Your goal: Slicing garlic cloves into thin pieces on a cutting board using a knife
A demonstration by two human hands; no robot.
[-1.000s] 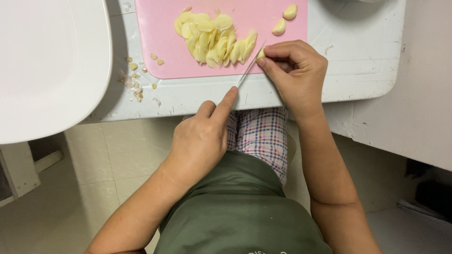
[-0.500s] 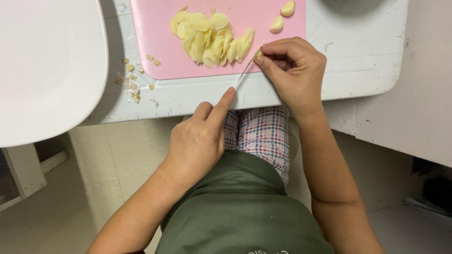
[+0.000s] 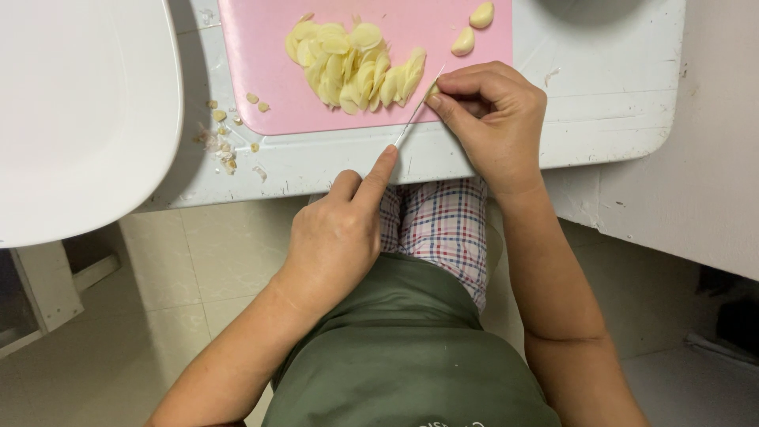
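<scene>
My left hand (image 3: 336, 237) grips a thin knife (image 3: 413, 119), index finger stretched along its back. The blade is seen edge-on and slants up to a small garlic piece (image 3: 432, 91). My right hand (image 3: 494, 126) pinches that piece at the near edge of a pink cutting board (image 3: 261, 71). A pile of pale garlic slices (image 3: 352, 63) lies on the board just left of the blade. Two whole peeled cloves (image 3: 473, 28) rest at the board's far right.
The board sits on a white table (image 3: 617, 95) with garlic scraps (image 3: 225, 134) at its left. A large white rounded surface (image 3: 79, 103) fills the left. A round vessel's edge (image 3: 593, 8) shows at the top right. Below are my green apron, checked trousers and a tiled floor.
Both hands have stayed at the board's near edge, with the knife still against the garlic piece. Only a slight shift of hands and view shows.
</scene>
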